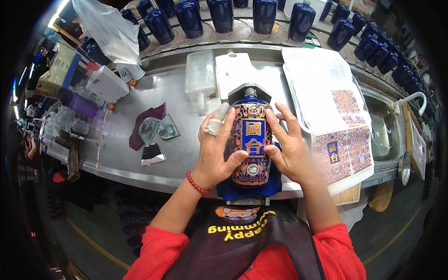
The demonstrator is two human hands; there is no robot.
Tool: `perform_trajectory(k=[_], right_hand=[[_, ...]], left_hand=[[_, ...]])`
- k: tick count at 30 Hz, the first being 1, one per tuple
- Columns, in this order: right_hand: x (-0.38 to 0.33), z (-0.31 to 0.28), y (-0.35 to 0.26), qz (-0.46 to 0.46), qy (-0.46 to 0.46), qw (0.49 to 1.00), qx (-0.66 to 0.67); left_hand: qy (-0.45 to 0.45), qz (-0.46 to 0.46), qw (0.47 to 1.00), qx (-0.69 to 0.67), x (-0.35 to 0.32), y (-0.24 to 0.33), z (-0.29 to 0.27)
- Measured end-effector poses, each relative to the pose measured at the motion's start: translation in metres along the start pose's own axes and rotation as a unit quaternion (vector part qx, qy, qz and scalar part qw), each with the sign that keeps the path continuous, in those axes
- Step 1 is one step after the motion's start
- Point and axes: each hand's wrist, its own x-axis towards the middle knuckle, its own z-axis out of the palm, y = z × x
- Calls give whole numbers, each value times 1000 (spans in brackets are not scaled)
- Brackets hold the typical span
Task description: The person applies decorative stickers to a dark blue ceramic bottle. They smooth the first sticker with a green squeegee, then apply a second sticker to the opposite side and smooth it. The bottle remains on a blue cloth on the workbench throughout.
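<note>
A dark blue bottle [251, 95] lies tilted on a dark support in front of me, neck away from me. A patterned decal [253, 161] with a blue panel and gold characters covers its front. My left hand [215, 151] grips the left side, thumb on the decal's lower part and fingers along its edge. Whitish fabric covers one of its fingers. My right hand [295, 151] is open at the right side; its index fingertip and thumb touch the decal's edge, the other fingers spread apart. The bottle's underside is hidden.
Matching decal sheets [345, 161] lie on a white board at right, beside a sink [380, 133]. Blue bottles [221, 16] line a curved conveyor at the back. A clear container [200, 77], purple cloth [144, 123] and a white box [107, 85] occupy the metal table [116, 156].
</note>
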Motion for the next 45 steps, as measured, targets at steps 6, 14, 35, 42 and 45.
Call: perform_trajectory(k=[6,14,35,42,45], right_hand=[[7,-2,4,-1,-14,1000,14],[-2,4,9,-17,-14,999,40],[0,-5,10,14,-52,993,100],[4,-3,15,8,-55,993,100],[5,-4,14,11,-58,993,100]], left_hand=[[5,-5,998,-61,2,-3,4],[8,28,999,-34,-4,-10,8],[4,37,999,-15,9,-12,-4],[-17,27,999,-18,9,-16,-3],[-19,19,999,-31,9,-16,-3]])
